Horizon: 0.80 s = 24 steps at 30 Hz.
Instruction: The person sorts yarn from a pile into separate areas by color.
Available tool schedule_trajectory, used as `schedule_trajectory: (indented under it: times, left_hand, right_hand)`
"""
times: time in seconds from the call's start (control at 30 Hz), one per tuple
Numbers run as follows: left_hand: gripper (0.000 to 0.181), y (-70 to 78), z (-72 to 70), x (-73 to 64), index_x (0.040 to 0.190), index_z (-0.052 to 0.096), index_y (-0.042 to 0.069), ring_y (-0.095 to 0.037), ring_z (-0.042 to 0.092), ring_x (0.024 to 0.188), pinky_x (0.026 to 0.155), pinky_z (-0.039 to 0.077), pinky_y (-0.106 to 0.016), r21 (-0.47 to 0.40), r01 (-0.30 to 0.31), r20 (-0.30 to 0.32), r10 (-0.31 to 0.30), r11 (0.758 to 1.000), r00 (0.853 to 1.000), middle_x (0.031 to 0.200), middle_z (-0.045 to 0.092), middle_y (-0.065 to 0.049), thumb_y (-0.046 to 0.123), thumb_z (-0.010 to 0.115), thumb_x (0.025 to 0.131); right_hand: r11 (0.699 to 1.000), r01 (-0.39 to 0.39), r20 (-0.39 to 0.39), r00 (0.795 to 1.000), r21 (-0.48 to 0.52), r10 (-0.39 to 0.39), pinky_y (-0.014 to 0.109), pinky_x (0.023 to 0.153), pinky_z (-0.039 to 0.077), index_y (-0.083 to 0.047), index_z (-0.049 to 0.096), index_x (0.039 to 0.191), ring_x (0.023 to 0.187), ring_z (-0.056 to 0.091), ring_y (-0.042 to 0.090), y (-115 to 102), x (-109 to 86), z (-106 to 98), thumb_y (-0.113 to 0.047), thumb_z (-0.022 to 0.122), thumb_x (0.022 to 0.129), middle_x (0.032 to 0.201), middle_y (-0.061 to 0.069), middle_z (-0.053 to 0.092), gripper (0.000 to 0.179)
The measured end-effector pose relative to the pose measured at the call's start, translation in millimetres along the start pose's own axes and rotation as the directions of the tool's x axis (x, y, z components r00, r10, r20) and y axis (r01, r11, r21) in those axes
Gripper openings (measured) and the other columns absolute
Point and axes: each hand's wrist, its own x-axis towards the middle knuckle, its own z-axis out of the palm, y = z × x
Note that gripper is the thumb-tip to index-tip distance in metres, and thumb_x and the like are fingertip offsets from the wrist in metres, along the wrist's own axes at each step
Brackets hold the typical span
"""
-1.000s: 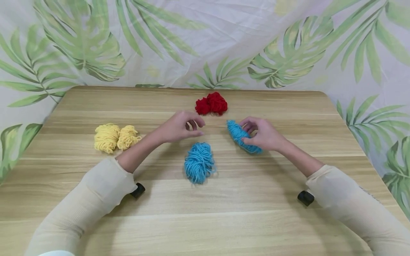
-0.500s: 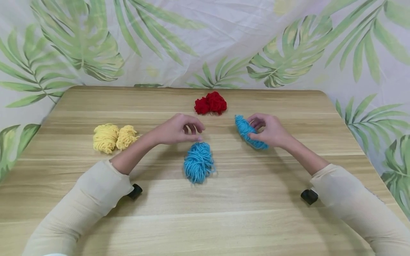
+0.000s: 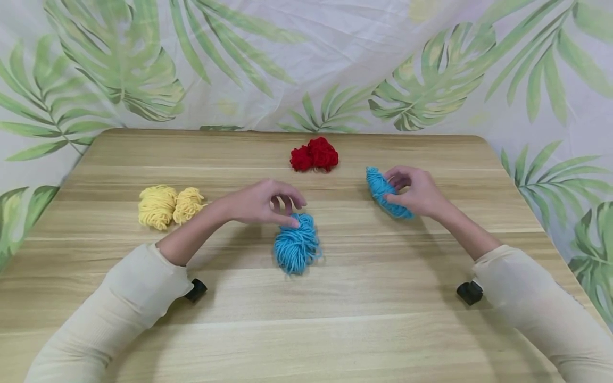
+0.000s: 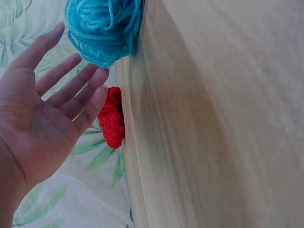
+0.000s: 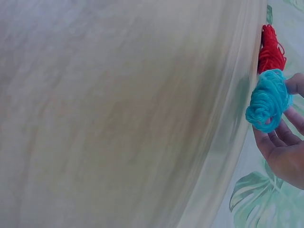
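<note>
My right hand [image 3: 414, 191] holds a blue skein of yarn [image 3: 378, 189] between thumb and fingers, over the right side of the table. In the right wrist view the held skein [image 5: 266, 104] sits against the fingertips. Another blue yarn bundle [image 3: 296, 250] lies mid-table. Over its far end is my left hand [image 3: 258, 202], fingers loosely bent, thumb overlapping the yarn in the head view. The left wrist view has the fingers of the left hand [image 4: 47, 104] spread beside that bundle [image 4: 104, 28], not wrapped round it.
Two red yarn bundles [image 3: 316, 154] lie side by side at the back centre of the wooden table [image 3: 306, 340]. Two yellow yarn bundles [image 3: 160, 207] lie at the left, close to the left forearm. A leaf-patterned cloth [image 3: 335, 53] hangs behind the table.
My right hand has carried its blue skein to the right and slightly farther back. My left hand has come down and nearer, to the far end of the middle blue bundle.
</note>
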Motion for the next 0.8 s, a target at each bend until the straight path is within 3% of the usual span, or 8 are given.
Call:
schedule_trajectory:
  times: [0.23,0.8]
  left_hand:
    - [0.043,0.7,3.0,0.0,0.120,0.073,0.000,-0.021,0.068,0.099,0.088,0.058,-0.042,0.009,-0.009,0.048,0.009,1.000,0.999,0.118,0.074,-0.010,0.024,0.086,0.087]
    - [0.060,1.8,5.7,-0.8,0.125,0.071,0.001,-0.024,0.063,0.105,0.084,0.057,-0.041,0.040,-0.034,0.132,0.028,0.999,0.991,0.124,0.072,-0.008,0.028,0.094,0.077]
  right_hand:
    - [1.000,-0.021,-0.018,1.000,-0.013,0.021,0.019,0.083,0.046,0.008,0.064,0.123,0.102,0.064,0.035,6.8,-2.8,-4.8,-0.003,0.077,0.091,0.110,0.024,0.067,0.037]
    - [0.998,-0.061,-0.100,0.993,-0.022,0.059,0.014,0.079,0.044,0.010,0.063,0.123,0.103,0.064,0.040,32.5,-5.1,-20.4,-0.003,0.075,0.092,0.112,0.029,0.066,0.036]
